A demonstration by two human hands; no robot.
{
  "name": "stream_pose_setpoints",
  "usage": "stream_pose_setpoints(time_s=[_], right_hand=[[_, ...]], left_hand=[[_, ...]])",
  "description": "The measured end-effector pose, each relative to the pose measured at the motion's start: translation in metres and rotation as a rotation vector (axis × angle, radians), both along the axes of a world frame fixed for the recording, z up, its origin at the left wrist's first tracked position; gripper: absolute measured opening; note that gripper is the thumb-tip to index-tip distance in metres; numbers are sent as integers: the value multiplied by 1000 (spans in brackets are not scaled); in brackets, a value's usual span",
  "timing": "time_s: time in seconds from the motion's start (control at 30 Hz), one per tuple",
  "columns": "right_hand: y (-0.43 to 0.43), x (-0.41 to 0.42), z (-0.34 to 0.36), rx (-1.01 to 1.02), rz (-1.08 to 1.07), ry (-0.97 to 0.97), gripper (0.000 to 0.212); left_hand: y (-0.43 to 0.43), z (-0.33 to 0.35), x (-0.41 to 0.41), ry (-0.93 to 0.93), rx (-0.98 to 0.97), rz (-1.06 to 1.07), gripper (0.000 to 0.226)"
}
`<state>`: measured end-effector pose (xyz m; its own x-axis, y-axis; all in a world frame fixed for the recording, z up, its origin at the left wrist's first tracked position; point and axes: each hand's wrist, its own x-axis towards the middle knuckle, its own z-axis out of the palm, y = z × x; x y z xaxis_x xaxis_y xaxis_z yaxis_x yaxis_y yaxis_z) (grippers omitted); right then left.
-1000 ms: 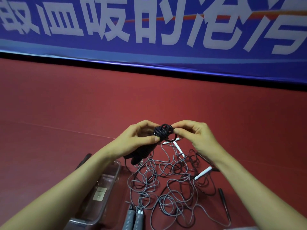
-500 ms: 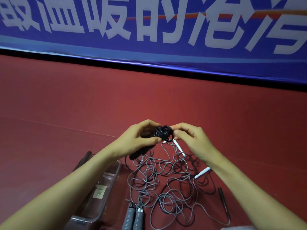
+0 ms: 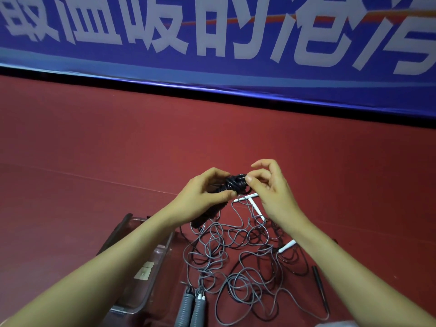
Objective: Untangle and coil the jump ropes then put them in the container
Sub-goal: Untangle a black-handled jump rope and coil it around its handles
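The left hand (image 3: 200, 197) grips the black rope (image 3: 236, 184), already wound into a tight bundle, with the thumb pressed across its front and the fingers curled behind. The right hand (image 3: 273, 192) meets it from the other side, thumb and a curled finger pinching a loop at the top, the remaining fingers loosely bent above.

The bundle is held up over the grey ropes (image 3: 236, 256), which lie in a loose tangle on the red floor (image 3: 94, 161). Two grey handles (image 3: 192, 308) lie side by side at its near edge, a white handle (image 3: 286, 246) to the right, and a thin black handle (image 3: 319, 286) further right. The clear container (image 3: 162, 258) sits just left of the tangle.

The cord looks light, thin and springy, likely to uncoil if released, so holding across the wraps seems wisest; the handles offer the firmest grip for pulling strands free.

A blue banner (image 3: 212, 43) with large white characters runs along the back.
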<state>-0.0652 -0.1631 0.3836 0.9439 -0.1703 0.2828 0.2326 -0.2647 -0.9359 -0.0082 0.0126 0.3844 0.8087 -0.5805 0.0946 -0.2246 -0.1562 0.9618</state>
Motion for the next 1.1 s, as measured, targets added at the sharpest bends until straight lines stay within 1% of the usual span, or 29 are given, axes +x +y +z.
stream_pose_setpoints(time_s=[0.17,0.27,0.43,0.53,0.6,0.67,0.73,0.77,0.83,0.9,0.93,1.0,1.03,1.1], right_hand=[[3,-2,1,-33,-1,-84,26],[3,0,1,-31,4,-98,27],[-1,6,-1,-263,-9,-57,25],[-4,5,1,-308,11,-54,22],[-5,4,2,-372,-7,-87,14],[-6,5,2,-530,-39,-155,4],[-7,5,1,-701,-53,-217,20],[-7,5,0,-749,-56,-236,26],[-6,6,-1,-775,-54,-209,25],[-5,8,-3,-764,-19,-132,22],[-5,9,-4,-720,-2,-104,20],[-2,10,-2,-524,4,-61,11],[1,10,2,-405,-5,-41,11],[4,8,9,-193,-17,16,18]], left_hand=[[1,1,3,71,-63,-49,28],[1,-2,3,27,-54,-6,28],[0,-9,-1,-87,26,78,29],[1,-9,-4,-118,39,101,29],[1,-8,-4,-132,48,114,29],[-1,-10,-3,-140,56,128,29],[-2,-12,-4,-146,70,142,29],[-3,-12,-5,-144,72,149,29],[-6,-13,-6,-149,78,171,28],[-8,-14,-6,-179,100,192,28],[-9,-14,-7,-189,109,198,28],[-9,-14,-5,-169,110,214,26],[-8,-14,-3,-144,100,226,24],[-6,-13,1,-74,59,254,23]])
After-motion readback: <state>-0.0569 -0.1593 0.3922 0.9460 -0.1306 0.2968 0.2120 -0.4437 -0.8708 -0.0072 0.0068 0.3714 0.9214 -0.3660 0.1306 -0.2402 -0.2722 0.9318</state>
